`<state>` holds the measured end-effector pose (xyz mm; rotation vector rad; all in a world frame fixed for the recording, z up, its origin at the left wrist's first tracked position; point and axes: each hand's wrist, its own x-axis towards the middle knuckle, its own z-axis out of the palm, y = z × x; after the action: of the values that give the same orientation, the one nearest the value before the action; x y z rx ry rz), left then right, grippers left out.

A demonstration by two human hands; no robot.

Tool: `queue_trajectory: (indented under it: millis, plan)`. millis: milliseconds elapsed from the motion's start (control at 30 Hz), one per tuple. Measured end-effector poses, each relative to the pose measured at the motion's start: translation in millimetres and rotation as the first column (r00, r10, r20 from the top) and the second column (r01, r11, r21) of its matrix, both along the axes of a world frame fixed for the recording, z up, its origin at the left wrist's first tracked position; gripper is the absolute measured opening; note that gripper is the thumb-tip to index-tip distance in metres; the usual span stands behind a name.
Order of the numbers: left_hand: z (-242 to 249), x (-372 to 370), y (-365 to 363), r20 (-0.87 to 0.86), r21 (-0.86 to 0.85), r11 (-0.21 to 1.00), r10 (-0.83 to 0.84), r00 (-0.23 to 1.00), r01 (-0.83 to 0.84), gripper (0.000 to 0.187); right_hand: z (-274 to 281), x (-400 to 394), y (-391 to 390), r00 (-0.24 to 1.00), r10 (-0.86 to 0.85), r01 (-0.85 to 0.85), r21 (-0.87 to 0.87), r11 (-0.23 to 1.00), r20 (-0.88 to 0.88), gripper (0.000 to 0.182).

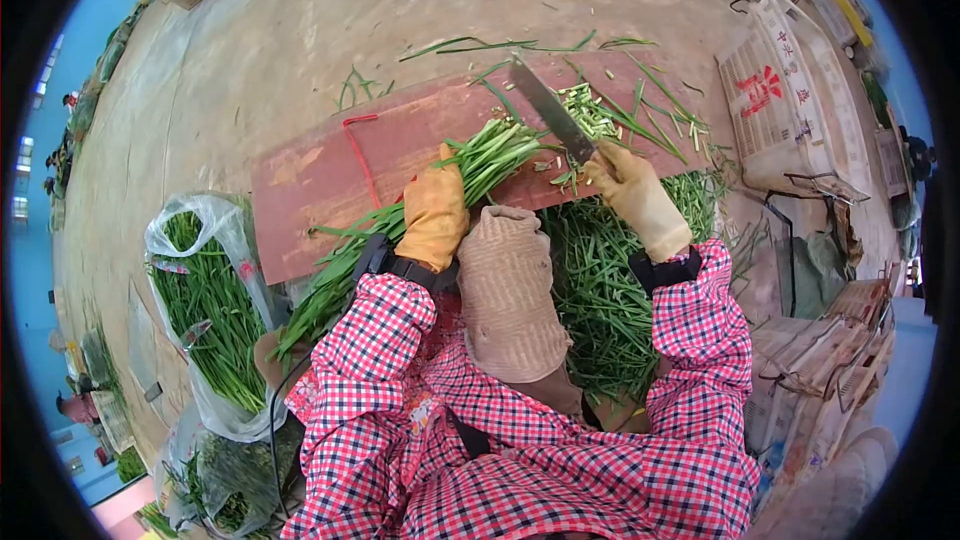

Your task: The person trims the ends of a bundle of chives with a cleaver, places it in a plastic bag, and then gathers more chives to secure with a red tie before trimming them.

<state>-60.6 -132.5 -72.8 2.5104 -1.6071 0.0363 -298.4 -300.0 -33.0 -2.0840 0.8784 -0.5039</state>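
Clock directions are read from the middle of the head view, with twelve straight ahead of the person. The left hand (435, 212), in an orange glove, is closed round a bunch (496, 155) of long green stalks just toward eleven. The pale ends of the bunch point to one o'clock over the board (310, 175), and the leaves trail back toward eight, past the left wrist. The right hand (637, 198), in a pale yellow glove, lies toward two and is gripped round the knife (552, 110), its blade slanting up toward eleven beyond the bunch's ends. Whether the blade touches the board cannot be told.

The dark red board lies on the floor (250, 70), reaching from ten o'clock round to one. A red cord (361, 162) rests on it at eleven, and short cut pieces (592, 112) are scattered on it at one, with loose stalks (640, 125) beside them. A heap of greens (605, 285) sits at four, just beyond the person's brown-covered knee (512, 290). At nine, a clear bag (232, 380) holds more long stalks; a second bag (235, 475) lies toward eight. A pale crate (785, 105) stands at two, apart from the board.
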Motion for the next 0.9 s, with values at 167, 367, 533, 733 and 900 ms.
queue_trajectory:
  millis: [167, 367, 533, 733, 900]
  plan:
    - [-5.2, 4.5, -2.9, -0.113, 0.043, 0.999, 0.037, 0.993, -0.032, 0.089, 5.8, 1.7, -2.0, 0.972, 0.103, -0.134, -0.136, 0.982, -0.210, 0.043]
    - [0.7, 1.1, 3.1, -0.242, -0.109, 0.993, 0.023, 0.970, -0.051, 0.106, 2.5, 0.4, 7.5, 0.967, 0.208, -0.232, -0.163, 0.959, -0.150, 0.042]
    - [13.0, -0.8, 8.3, -0.340, -0.177, 0.983, -0.006, 0.940, -0.058, 0.116, -5.1, 0.3, 10.6, 0.970, 0.189, -0.219, -0.206, 0.954, -0.154, 0.043]
    - [5.0, -0.6, 8.9, -0.130, -0.191, 0.977, -0.119, 0.984, 0.092, 0.095, 9.6, 4.2, 13.5, 0.934, 0.179, -0.291, -0.366, 0.884, -0.308, 0.042]
    - [-27.3, -4.3, 1.7, 0.135, -0.142, 0.987, -0.055, 0.989, 0.074, 0.059, -11.0, 2.2, 9.2, 0.963, 0.171, -0.241, -0.378, 0.894, -0.209, 0.041]
